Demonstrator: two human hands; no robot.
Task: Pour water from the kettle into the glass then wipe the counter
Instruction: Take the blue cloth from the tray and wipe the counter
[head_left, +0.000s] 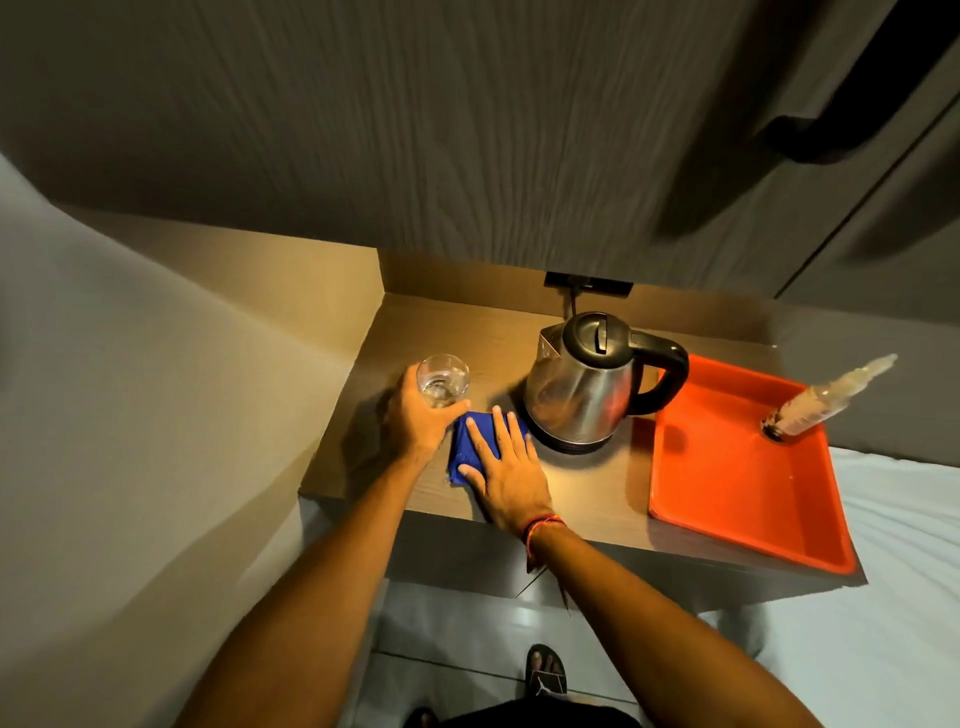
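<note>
The small blue folded cloth (475, 448) lies flat on the brown wood-grain counter (431, 332) near its front edge, its long axis running from front to back, pinned under the right hand (506, 470), which rests open with fingers spread and palm down over the cloth's right half. Just left of it, the left hand (418, 415) is wrapped around a clear round drinking glass (443, 380) with water in it, upright, at the cloth's far left corner. Just right of the cloth stands the stainless steel electric kettle (582, 387) on its base, black lid closed, spout pointing left, black handle to the right. Beyond it sits an orange plastic tray (727, 478) holding a tilted clear bottle (826, 397)
</note>
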